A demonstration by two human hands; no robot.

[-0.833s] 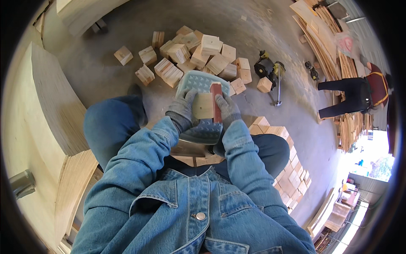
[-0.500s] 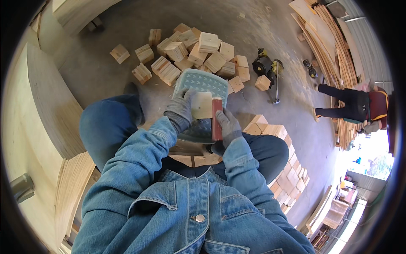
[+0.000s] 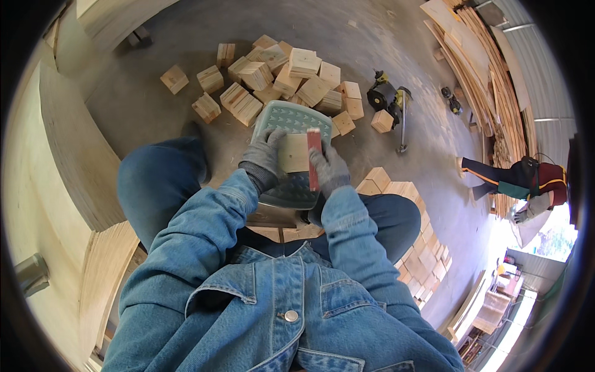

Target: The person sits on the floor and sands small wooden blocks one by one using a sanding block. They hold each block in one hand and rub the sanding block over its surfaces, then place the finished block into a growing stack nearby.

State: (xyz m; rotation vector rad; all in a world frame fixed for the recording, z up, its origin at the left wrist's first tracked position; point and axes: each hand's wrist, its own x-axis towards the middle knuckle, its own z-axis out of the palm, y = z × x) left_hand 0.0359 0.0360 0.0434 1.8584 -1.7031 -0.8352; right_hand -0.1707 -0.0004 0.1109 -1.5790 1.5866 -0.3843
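My left hand (image 3: 266, 155), in a grey glove, grips a pale wooden block (image 3: 293, 153) by its left side. My right hand (image 3: 330, 169), gloved too, is closed on a long red sanding block (image 3: 314, 160), held upright against the wooden block's right edge. Both are above an overturned-looking teal plastic stool or crate (image 3: 297, 116) with a patterned surface, standing between my knees. Part of it is hidden by my hands and the wooden block.
Beyond the stool lies a loose heap of wooden blocks (image 3: 288, 80). More blocks are stacked (image 3: 427, 263) by my right knee. Yellow-black power tools (image 3: 385, 99) rest on the floor. Large boards (image 3: 68, 155) stand at left. A person (image 3: 520, 177) carries a panel at far right.
The sanding block in my right hand has moved slightly away from me along the wooden block's edge and turned narrower to view. The other person has stepped and turned at the right.
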